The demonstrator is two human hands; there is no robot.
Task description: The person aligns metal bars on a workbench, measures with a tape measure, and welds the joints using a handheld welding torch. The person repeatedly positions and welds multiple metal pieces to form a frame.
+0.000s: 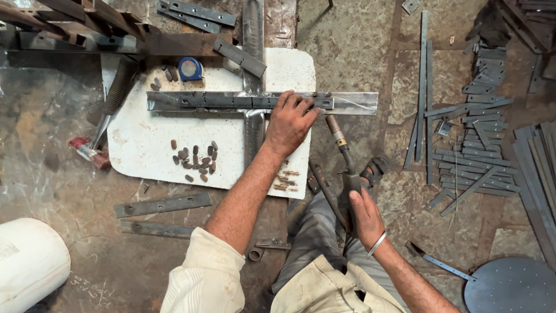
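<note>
Head view shows us our left hand (291,123) pressed flat, fingers spread, on a long steel bar (260,102) that lies crosswise on a white board (145,145). We take that bar as our landmark. It crosses over an upright steel strip (253,35) near its middle, and our left fingertips touch its near edge just right of that crossing. Our right hand (365,217) is below and to the right of the bar, fingers clamped around the handle of a welding torch (343,156), whose nozzle points up toward the bar's right part, close to it but apart. Just above the bar, toward its left end, sits a blue tape measure (189,68). Below the bar, on the board, lies a cluster of small dark metal pieces (196,159). Well to the right of the bar, on the stone floor, we see a heap of flat steel strips (478,139). Far below its left end stands a white drum (29,261).
</note>
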